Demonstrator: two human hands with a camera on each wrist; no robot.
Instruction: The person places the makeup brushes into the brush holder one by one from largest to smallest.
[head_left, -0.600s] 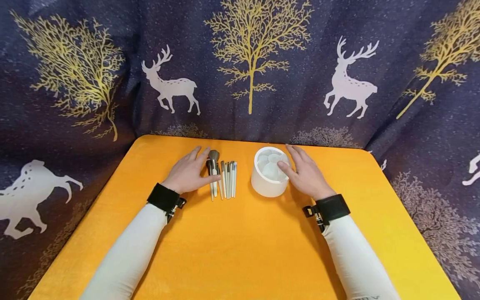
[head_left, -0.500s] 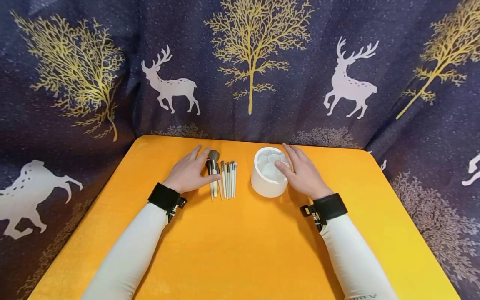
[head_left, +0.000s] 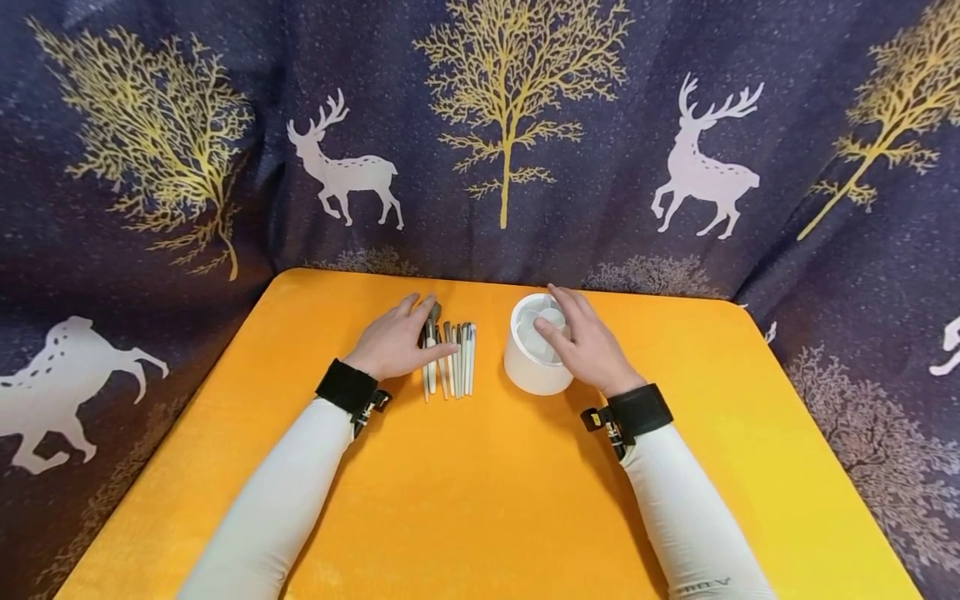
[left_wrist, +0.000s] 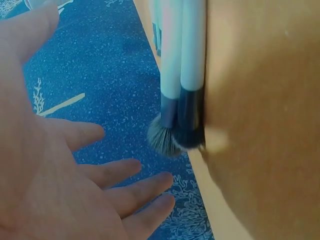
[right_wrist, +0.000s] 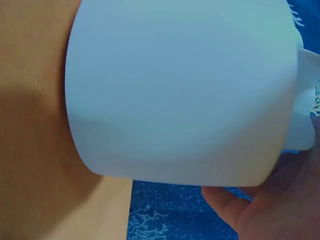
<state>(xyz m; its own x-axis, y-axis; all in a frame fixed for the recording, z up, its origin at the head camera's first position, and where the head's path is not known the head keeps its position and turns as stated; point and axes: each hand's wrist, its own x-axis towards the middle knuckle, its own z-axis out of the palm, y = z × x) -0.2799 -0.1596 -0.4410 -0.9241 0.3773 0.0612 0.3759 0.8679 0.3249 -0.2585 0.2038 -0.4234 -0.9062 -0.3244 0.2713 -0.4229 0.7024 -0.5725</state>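
Several makeup brushes (head_left: 452,367) with pale handles lie side by side on the orange table, dark bristles pointing away. My left hand (head_left: 397,340) hovers at their left side, fingers spread and thumb reaching across the leftmost ones. In the left wrist view, two thick brushes (left_wrist: 182,60) stand apart from the extended fingers. A round white brush holder (head_left: 531,375) with divided compartments stands upright to the right. My right hand (head_left: 592,346) is close against its right side, thumb over the open top and fingers along the far rim. The right wrist view shows the fingers partly hidden behind the holder (right_wrist: 180,95).
The orange table (head_left: 480,500) stretches toward me in front of the brushes and holder. A dark blue curtain (head_left: 465,200) printed with deer and trees hangs right behind the table's far edge and along both sides.
My right hand has moved left, farther over the holder. The left hand has shifted right, covering more of the brushes. The holder and brushes stay put.
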